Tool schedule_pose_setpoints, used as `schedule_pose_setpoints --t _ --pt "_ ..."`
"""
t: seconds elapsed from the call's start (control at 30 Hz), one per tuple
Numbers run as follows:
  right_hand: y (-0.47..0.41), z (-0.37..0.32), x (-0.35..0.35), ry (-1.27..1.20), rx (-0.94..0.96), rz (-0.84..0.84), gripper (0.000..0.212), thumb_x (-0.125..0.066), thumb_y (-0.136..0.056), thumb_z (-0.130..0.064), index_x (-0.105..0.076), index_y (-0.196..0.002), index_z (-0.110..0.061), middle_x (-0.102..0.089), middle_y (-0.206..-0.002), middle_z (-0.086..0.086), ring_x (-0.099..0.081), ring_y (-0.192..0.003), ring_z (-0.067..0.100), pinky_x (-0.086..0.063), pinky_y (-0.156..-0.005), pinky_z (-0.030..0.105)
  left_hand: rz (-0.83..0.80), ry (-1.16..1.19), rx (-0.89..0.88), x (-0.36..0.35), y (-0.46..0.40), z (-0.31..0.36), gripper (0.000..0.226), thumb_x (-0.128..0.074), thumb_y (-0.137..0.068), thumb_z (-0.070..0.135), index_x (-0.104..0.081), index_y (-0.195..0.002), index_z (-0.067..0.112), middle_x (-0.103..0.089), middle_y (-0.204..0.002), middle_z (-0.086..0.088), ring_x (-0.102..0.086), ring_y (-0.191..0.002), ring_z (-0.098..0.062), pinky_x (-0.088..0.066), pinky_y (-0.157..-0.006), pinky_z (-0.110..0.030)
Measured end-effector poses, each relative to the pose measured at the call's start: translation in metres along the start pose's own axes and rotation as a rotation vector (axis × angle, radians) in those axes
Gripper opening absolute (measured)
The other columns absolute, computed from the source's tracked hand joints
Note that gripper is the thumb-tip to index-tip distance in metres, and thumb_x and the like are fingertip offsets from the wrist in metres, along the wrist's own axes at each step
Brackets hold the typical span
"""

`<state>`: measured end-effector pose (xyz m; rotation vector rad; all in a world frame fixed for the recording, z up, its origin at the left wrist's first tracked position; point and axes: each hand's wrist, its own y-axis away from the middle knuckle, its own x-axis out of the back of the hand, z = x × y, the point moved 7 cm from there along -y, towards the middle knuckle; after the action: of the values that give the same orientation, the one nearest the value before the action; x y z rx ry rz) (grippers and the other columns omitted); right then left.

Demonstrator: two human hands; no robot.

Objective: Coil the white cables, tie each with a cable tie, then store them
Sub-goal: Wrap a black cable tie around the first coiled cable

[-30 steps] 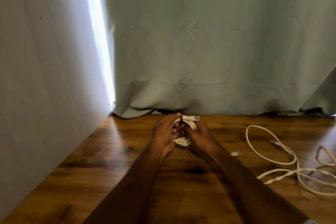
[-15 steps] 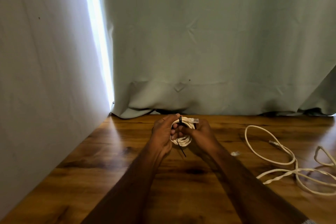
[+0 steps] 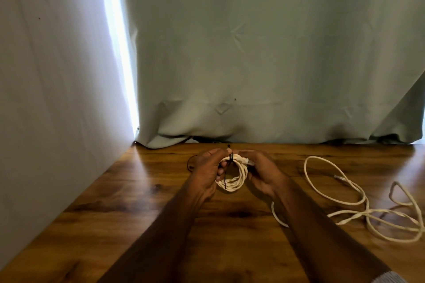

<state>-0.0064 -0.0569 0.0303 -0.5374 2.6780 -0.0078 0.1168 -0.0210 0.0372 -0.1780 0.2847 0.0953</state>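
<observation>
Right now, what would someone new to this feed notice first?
Both hands meet at the centre of the wooden table, the left hand and right hand gripping a small coiled white cable with a black cable tie around its top. To the right, a loose white cable sprawls uncoiled. Behind hangs a pale green curtain.

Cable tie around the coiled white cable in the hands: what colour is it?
Black; the thin black cable tie shows in the head view, the only view.

Dim, soft-focus wide-angle view; daylight glares through the curtain gap (image 3: 115, 41), streaking the wooden table (image 3: 138, 190), edges bowed.
</observation>
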Motion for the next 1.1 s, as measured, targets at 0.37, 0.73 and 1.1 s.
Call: schedule_pose_setpoints --t 0.37,0.73,1.1 --pt "-0.003 -0.002 0.021 0.089 -0.145 0.168 0.033 -0.049 -0.09 0.017 -0.057 -0.115 -0.002 -0.065 -0.083 0.019 -0.065 -0.052 0.019 -0.053 -0.046 0.025 -0.029 -0.147 0.017 -0.009 0.004 -0.008 0.019 -0.064 -0.092 0.015 -0.067 -0.073 0.012 -0.042 -0.05 0.004 -0.032 -0.04 -0.008 -0.02 -0.042 -0.018" --pt "0.004 -0.022 0.022 0.346 0.005 0.19 0.019 -0.065 -0.084 0.013 -0.07 -0.075 -0.002 -0.072 -0.065 0.005 -0.067 -0.06 0.017 -0.053 -0.052 0.022 0.034 -0.268 -0.09 -0.016 0.007 -0.008 0.021 -0.065 -0.092 0.012 -0.07 -0.072 0.008 -0.049 -0.048 0.003 -0.038 -0.041 -0.006 -0.027 -0.04 -0.018" --pt "0.005 -0.04 0.013 0.516 0.256 0.231 0.007 -0.078 -0.084 -0.007 -0.075 -0.083 -0.002 -0.074 -0.079 0.013 -0.069 -0.071 0.017 -0.058 -0.068 0.03 0.195 -0.18 -0.105 -0.006 0.004 -0.008 0.024 -0.066 -0.091 0.016 -0.07 -0.068 0.009 -0.054 -0.051 -0.007 -0.039 -0.043 -0.016 -0.028 -0.047 -0.024"
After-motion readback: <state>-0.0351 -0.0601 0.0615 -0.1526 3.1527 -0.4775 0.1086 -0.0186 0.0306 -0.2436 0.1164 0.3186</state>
